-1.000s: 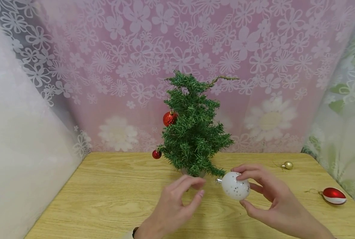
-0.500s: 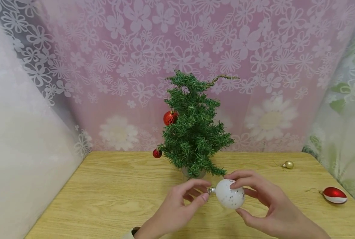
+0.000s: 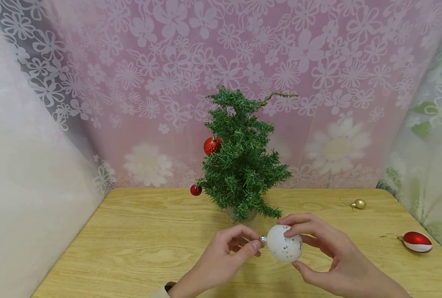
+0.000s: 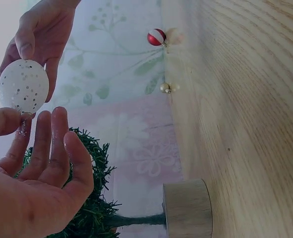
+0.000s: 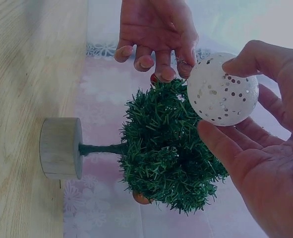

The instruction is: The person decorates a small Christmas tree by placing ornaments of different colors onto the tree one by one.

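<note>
A white Christmas bauble (image 3: 285, 244) with silver dots is held between both hands, in front of the tree. My right hand (image 3: 327, 252) grips its round body between thumb and fingers. From the left, my left hand (image 3: 228, 254) pinches the small silver cap (image 3: 263, 239) with thumb and forefinger; its other fingers are spread apart in the left wrist view. Behind them stands a small green Christmas tree (image 3: 243, 165) on a round wooden base (image 5: 61, 148). Two red baubles hang on its left side, a larger one (image 3: 212, 146) above a smaller one (image 3: 196, 190).
On the right of the wooden table (image 3: 131, 240) lie a small gold bauble (image 3: 360, 203) and a red and white ornament (image 3: 417, 241), both with string loops. A pink flowered curtain (image 3: 169, 82) hangs behind the table. One bare twig (image 3: 280, 94) sticks out near the treetop.
My right hand has brought the white bauble slightly left and down. The left hand has moved right to it and now pinches its cap, where before the fingers were apart from it.
</note>
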Motion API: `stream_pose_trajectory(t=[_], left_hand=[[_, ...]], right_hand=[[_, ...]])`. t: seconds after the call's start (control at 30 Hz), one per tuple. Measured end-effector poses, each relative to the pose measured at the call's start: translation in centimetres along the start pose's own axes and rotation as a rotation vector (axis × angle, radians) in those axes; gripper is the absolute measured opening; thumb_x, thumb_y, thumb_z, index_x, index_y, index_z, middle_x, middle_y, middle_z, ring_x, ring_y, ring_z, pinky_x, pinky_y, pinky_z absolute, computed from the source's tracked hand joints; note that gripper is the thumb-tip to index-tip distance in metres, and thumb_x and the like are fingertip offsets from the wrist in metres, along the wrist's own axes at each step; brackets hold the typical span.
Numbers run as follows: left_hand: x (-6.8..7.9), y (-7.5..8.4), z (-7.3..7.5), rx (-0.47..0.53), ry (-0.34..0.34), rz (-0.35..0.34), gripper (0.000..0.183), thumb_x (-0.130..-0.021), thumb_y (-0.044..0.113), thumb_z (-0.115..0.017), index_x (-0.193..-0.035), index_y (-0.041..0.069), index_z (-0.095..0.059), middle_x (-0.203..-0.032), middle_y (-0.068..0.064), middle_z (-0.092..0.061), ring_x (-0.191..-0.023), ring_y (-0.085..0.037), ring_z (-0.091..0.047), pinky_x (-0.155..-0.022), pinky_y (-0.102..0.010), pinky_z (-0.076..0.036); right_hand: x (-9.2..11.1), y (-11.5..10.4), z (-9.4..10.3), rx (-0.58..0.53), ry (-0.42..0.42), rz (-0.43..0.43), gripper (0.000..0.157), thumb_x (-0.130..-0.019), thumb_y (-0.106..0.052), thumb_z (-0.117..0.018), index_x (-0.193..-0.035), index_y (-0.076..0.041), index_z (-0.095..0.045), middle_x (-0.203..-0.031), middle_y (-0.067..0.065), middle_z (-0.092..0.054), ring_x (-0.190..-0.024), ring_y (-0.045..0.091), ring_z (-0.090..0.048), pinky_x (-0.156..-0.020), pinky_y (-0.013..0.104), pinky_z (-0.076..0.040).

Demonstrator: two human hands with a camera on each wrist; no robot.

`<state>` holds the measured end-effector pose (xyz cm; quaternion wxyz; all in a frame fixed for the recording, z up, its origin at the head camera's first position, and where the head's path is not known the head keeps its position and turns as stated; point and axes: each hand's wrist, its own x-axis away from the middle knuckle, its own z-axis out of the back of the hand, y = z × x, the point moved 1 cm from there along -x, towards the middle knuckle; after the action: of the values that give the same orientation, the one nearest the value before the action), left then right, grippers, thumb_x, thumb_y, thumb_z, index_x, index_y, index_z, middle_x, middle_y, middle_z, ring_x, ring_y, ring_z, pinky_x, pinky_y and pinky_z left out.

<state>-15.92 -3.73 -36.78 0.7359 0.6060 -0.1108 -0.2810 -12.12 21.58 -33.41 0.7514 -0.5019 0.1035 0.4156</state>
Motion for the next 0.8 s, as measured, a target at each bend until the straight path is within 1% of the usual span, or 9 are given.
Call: stream_pose_trajectory(t=[0.13,0.2,0.33,0.43,0.53,0.57,0.67,0.7,0.8], left_hand=[[0.0,0.0,0.1,-0.037,0.057,0.006,0.017,-0.102,0.03,-0.063,-0.107,0.018,-0.073,-0.102,-0.004,-0.077,-0.088,-0.006,-0.07,-0.08,-0.025,-0.056],[0.1,0.0,0.2,-0.059,0.094,0.012,0.016,-0.101,0.032,-0.064,-0.105,0.022,-0.075,-0.102,-0.001,-0.077,-0.088,-0.006,-0.07,-0.081,-0.025,-0.056],[0.1,0.0,0.4,-0.092,0.164,0.008,0.015,-0.099,0.032,-0.067,-0.103,0.022,-0.078,-0.102,-0.001,-0.076,-0.087,-0.006,-0.069,-0.081,-0.025,-0.056],[0.1,-0.1,0.6,-0.087,0.213,0.0,0.013,-0.098,0.026,-0.069,-0.101,0.018,-0.079,-0.1,-0.002,-0.076,-0.086,-0.006,-0.069,-0.081,-0.024,-0.056],[0.2,-0.1,0.6,-0.072,0.27,-0.021,0.01,-0.096,0.021,-0.071,-0.099,0.017,-0.079,-0.099,-0.004,-0.075,-0.084,-0.005,-0.069,-0.081,-0.024,-0.057],[0.2,-0.1,0.6,-0.069,0.285,-0.037,0.009,-0.096,0.019,-0.071,-0.098,0.016,-0.078,-0.098,-0.005,-0.075,-0.084,-0.005,-0.069,-0.08,-0.024,-0.057],[0.2,-0.1,0.5,-0.086,0.312,-0.125,0.006,-0.095,0.016,-0.072,-0.097,0.014,-0.078,-0.098,-0.006,-0.074,-0.083,-0.003,-0.067,-0.077,-0.025,-0.058],[0.3,-0.1,0.4,-0.098,0.315,-0.169,0.006,-0.095,0.014,-0.072,-0.096,0.013,-0.077,-0.097,-0.006,-0.074,-0.084,-0.003,-0.067,-0.075,-0.026,-0.059],[0.4,-0.2,0.1,-0.162,0.325,-0.322,0.006,-0.096,0.011,-0.071,-0.095,0.013,-0.076,-0.096,-0.005,-0.074,-0.084,-0.004,-0.067,-0.071,-0.027,-0.06]], right_hand=[[0.0,-0.1,0.0,0.014,-0.004,-0.003,0.063,-0.078,0.02,-0.076,-0.133,-0.002,-0.055,-0.143,0.012,-0.054,-0.13,0.008,-0.056,-0.102,0.019,-0.052],[0.1,-0.2,0.0,0.033,-0.003,-0.018,0.063,-0.077,0.019,-0.077,-0.133,-0.003,-0.055,-0.143,0.01,-0.054,-0.129,0.007,-0.056,-0.1,0.02,-0.053],[0.2,0.0,0.0,0.081,0.001,-0.045,0.066,-0.077,0.017,-0.078,-0.134,-0.007,-0.058,-0.144,0.003,-0.053,-0.125,0.004,-0.057,-0.088,0.021,-0.059],[0.2,0.4,-0.1,0.124,0.001,0.034,0.069,-0.073,0.022,-0.077,-0.134,-0.006,-0.06,-0.143,0.007,-0.051,-0.124,0.005,-0.056,-0.084,0.02,-0.059],[0.1,0.6,-0.2,0.178,0.003,0.096,0.07,-0.069,0.024,-0.076,-0.13,-0.009,-0.063,-0.142,0.009,-0.05,-0.124,0.006,-0.054,-0.086,0.016,-0.056],[0.0,0.7,-0.2,0.197,0.003,0.11,0.07,-0.069,0.023,-0.076,-0.129,-0.01,-0.063,-0.142,0.01,-0.05,-0.123,0.007,-0.053,-0.088,0.015,-0.055],[0.0,0.5,-0.4,0.252,0.009,0.063,0.062,-0.073,0.016,-0.08,-0.123,-0.017,-0.061,-0.141,0.005,-0.052,-0.122,0.006,-0.053,-0.088,0.015,-0.052],[-0.1,0.5,-0.5,0.277,0.016,0.045,0.059,-0.075,0.012,-0.081,-0.12,-0.019,-0.06,-0.14,0.002,-0.053,-0.122,0.006,-0.054,-0.086,0.015,-0.052],[-0.3,0.5,-1.1,0.286,0.058,0.01,0.047,-0.08,0.006,-0.082,-0.109,-0.02,-0.056,-0.133,0.0,-0.06,-0.113,0.006,-0.061,-0.077,0.018,-0.053]])
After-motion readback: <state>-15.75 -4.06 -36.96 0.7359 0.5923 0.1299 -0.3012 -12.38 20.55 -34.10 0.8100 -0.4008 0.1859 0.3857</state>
